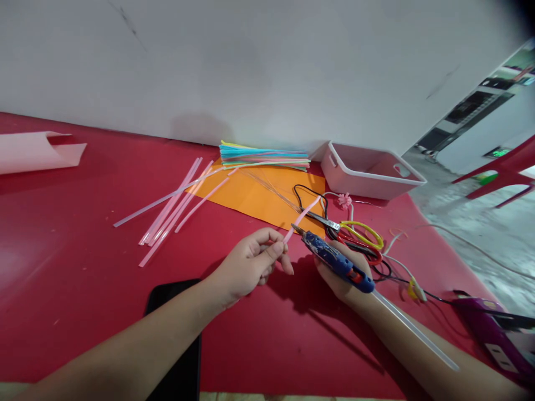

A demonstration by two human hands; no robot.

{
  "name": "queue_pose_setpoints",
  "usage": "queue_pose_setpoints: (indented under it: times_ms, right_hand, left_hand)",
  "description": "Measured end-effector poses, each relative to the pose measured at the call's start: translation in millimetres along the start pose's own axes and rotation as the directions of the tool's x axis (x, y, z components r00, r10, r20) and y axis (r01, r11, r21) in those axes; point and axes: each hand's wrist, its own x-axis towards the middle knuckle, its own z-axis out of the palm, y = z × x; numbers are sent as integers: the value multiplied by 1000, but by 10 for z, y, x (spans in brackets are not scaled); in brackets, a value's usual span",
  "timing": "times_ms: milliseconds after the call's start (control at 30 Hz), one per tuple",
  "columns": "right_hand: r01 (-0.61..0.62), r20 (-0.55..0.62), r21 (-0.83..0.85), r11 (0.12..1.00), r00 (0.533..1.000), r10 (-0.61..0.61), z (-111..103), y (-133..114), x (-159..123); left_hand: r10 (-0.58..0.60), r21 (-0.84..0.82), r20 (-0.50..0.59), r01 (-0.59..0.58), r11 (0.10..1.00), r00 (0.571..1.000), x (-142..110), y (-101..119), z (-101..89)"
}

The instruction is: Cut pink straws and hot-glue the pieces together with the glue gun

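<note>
My left hand [254, 259] pinches the lower end of a narrow pink strip [308, 210], which slants up and to the right from the fingertips. In my right hand [340, 278] is a blue hot glue gun [334, 259], its metal nozzle touching or just in front of the strip; I cannot tell which. A long clear glue stick [413, 328] juts from the gun's back end. Beyond the right hand lie scissors [332, 224] with yellow and red handles. Several pink and clear strips [175, 209] lie left of an orange sheet [259, 195].
A bundle of coloured pipe cleaners [263, 155] lies against the wall, with a pink plastic basket [376, 186] to its right. Cords run to a purple power strip [485, 312]. A black flat device [179, 345] lies under my left forearm. Rolled pink paper [37, 151] lies far left.
</note>
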Motion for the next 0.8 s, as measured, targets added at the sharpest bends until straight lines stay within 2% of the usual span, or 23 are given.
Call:
queue_pose_setpoints:
  times_ms: [133, 233, 400, 600, 800]
  right_hand:
    - [-37, -34, -13, 999, 999, 37, 8, -27, 14]
    - [-65, -103, -33, 997, 993, 62, 19, -47, 29]
    - [-46, -217, -60, 997, 976, 32, 10, -10, 55]
    - [8, -226, -90, 996, 974, -28, -3, 69, 64]
    - [-3, -218, -107, 994, 976, -20, 15, 17, 42]
  left_hand:
    - [-4, -57, -5, 4, 998, 1000, -1, -9, -4]
    - [-9, -108, -14, 7, 994, 1000, 6, -24, -7]
    - [-49, -240, -17, 43, 970, 999, 35, -24, -13]
    - [-114, -395, 22, 113, 912, 993, 44, 41, -56]
    - [-178, -386, -61, 141, 912, 982, 48, 48, -16]
